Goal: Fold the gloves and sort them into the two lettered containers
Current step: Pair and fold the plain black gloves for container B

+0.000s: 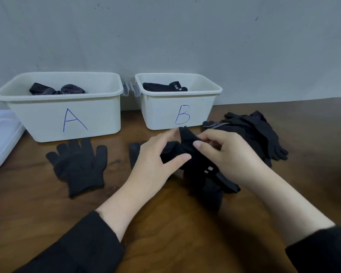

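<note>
Both hands grip one black glove (203, 174) with small white tags, bunched up just above the wooden table in front of bin B. My left hand (156, 158) pinches its left side and my right hand (224, 150) holds its upper part. Another black knit glove (77, 166) lies flat, fingers away from me, in front of bin A. A pile of black gloves (254, 133) sits to the right of bin B. White bin A (67, 119) holds a folded dotted black glove (55, 89). White bin B (177, 115) holds a folded black glove (163, 87).
The two bins stand side by side against a grey wall at the table's back. A white lid or tray (0, 138) lies at the far left edge. A dark piece of fabric (134, 154) shows partly behind my left hand.
</note>
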